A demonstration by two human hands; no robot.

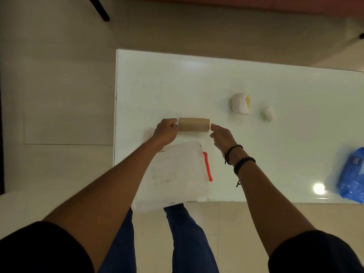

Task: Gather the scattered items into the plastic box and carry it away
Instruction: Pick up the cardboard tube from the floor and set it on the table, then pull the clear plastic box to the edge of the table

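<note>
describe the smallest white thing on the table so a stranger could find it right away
Start at the white table and look to the right of the brown cardboard tube held between the two hands. Two white items lie there side by side. It is the small white roll on the right, plain and rounder, while its bigger neighbour shows a yellow label.

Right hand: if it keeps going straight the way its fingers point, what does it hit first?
The right hand points left at the brown cardboard tube; its near end comes first, seemingly almost touching, though depth is unclear.
</note>
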